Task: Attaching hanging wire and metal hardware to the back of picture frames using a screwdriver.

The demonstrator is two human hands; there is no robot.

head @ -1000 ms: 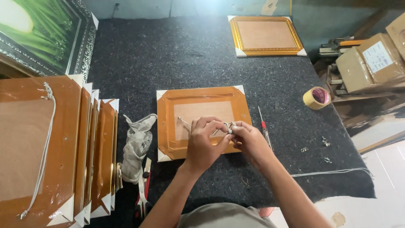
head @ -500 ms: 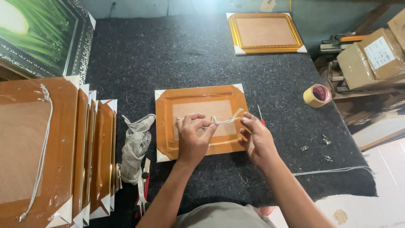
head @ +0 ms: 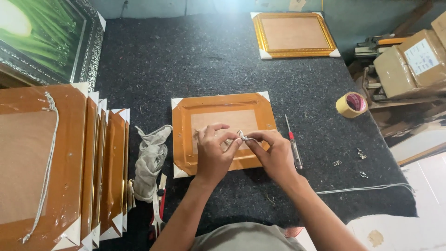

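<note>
Wrapped picture frame (head: 223, 108), face down on the dark felt surface (head: 195, 60), long axis left to right. White cord (head: 242, 137) lies over the frame's back panel, near its lower edge. Left hand (head: 213, 151) and right hand (head: 274, 153) meet above that edge, fingertips pinched shut on the cord from either side, about equally near. Screwdriver (head: 292, 146) just right of the frame; grey cloth (head: 151, 155) just left; tape roll (head: 351, 104) further right. Open felt beyond the frame's far edge.
</note>
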